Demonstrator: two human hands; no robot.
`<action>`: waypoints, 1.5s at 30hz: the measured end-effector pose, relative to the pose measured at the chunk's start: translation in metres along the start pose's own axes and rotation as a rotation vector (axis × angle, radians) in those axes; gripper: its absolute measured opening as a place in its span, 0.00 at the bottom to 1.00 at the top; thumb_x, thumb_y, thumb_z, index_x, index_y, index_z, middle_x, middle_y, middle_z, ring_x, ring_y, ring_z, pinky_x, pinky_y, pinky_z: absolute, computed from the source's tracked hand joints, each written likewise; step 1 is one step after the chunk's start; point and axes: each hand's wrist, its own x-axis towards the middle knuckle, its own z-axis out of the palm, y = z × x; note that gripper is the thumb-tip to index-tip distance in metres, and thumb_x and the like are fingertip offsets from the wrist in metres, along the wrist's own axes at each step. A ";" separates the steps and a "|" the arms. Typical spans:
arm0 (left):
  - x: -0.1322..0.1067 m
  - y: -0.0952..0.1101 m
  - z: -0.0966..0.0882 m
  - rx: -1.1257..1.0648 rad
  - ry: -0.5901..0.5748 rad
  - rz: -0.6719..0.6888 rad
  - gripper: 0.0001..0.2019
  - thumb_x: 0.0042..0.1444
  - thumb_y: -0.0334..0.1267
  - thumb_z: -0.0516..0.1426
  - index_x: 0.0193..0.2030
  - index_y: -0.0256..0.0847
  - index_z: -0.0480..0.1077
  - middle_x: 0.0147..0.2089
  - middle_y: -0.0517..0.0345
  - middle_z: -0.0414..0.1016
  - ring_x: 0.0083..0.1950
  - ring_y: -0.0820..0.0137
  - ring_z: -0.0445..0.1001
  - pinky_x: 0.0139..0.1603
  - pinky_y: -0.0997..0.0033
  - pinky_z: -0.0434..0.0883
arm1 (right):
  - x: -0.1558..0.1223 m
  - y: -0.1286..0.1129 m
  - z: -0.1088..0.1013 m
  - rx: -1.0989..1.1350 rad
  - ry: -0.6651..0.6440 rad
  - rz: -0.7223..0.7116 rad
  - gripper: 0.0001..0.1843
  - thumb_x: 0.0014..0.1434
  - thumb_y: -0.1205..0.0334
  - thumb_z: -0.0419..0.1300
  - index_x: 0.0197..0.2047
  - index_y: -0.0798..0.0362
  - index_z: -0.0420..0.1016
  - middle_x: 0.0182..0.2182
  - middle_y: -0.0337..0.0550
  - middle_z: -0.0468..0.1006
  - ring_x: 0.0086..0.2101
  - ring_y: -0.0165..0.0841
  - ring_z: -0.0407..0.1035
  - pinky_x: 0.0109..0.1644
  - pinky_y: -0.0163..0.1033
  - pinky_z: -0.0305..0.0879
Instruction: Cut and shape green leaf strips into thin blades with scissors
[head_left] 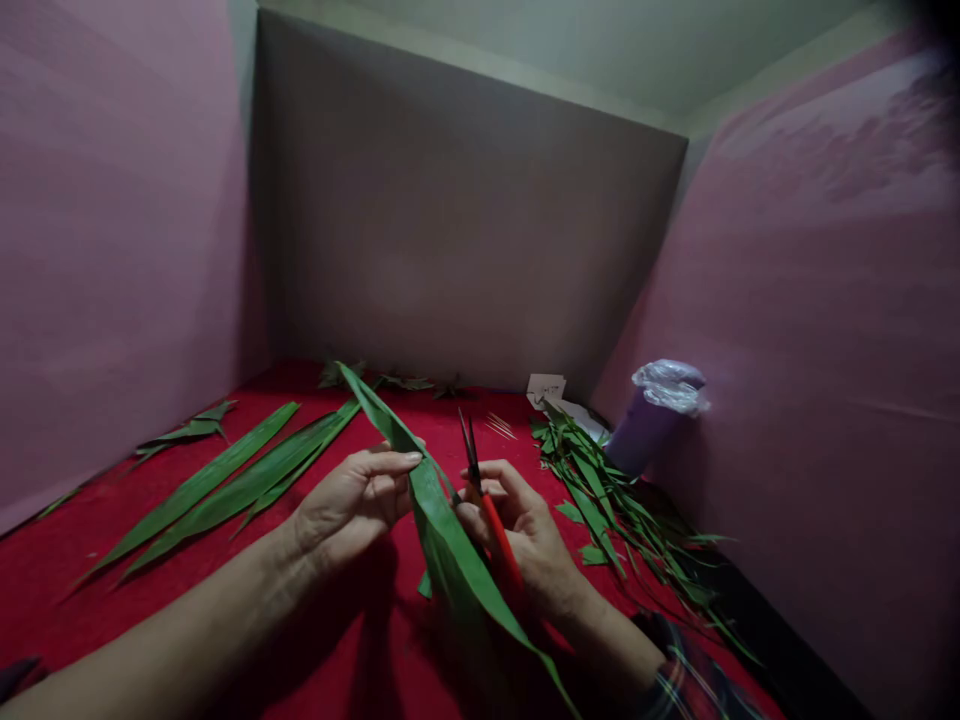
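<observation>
A long green leaf point(450, 530) runs slantwise across the middle, its tip pointing away from me and its other end hanging toward my lap. My left hand point(367, 495) pinches it near the middle between thumb and fingers. In my right hand point(517, 530) is a pair of scissors point(495, 530) with red handles and dark blades pointing up and away. The right fingertips are close to the leaf's right edge; whether they also touch it I cannot tell. Two more long leaves point(240, 490) lie flat on the red cloth to the left of my hands.
The red cloth point(300, 650) covers the work surface between pink side walls. Right of my hands lies a heap of leaf strips point(600, 480), beside a purple bin point(645, 430) lined with clear plastic. Toothpick-like sticks point(500, 426), a white card point(546, 388) and cut leaf pieces point(405, 382) lie farther back.
</observation>
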 end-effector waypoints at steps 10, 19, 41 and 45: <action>0.012 -0.028 -0.010 0.411 -0.151 0.128 0.12 0.41 0.28 0.63 0.36 0.35 0.70 0.28 0.54 0.76 0.24 0.69 0.75 0.19 0.76 0.68 | 0.006 0.003 0.003 0.198 0.099 0.189 0.20 0.45 0.54 0.67 0.37 0.52 0.63 0.21 0.32 0.70 0.18 0.23 0.62 0.20 0.28 0.57; 0.010 -0.032 -0.005 0.309 -0.137 0.139 0.11 0.39 0.31 0.64 0.32 0.35 0.71 0.29 0.54 0.76 0.27 0.70 0.75 0.29 0.71 0.71 | 0.007 0.007 0.003 0.153 0.108 0.158 0.24 0.34 0.59 0.71 0.33 0.51 0.64 0.21 0.31 0.71 0.20 0.25 0.64 0.25 0.32 0.61; 0.006 -0.028 -0.002 0.393 -0.030 0.246 0.08 0.37 0.25 0.61 0.27 0.36 0.70 0.24 0.60 0.74 0.26 0.74 0.72 0.30 0.75 0.67 | 0.006 0.007 0.004 0.070 0.166 0.106 0.23 0.40 0.57 0.68 0.37 0.51 0.63 0.22 0.31 0.68 0.23 0.27 0.63 0.27 0.33 0.58; 0.007 -0.031 -0.004 0.421 -0.124 0.234 0.10 0.37 0.25 0.62 0.30 0.36 0.71 0.29 0.56 0.76 0.31 0.70 0.74 0.34 0.73 0.68 | 0.005 0.005 0.005 0.100 0.169 0.112 0.23 0.38 0.57 0.69 0.36 0.51 0.63 0.22 0.32 0.69 0.22 0.27 0.63 0.27 0.33 0.59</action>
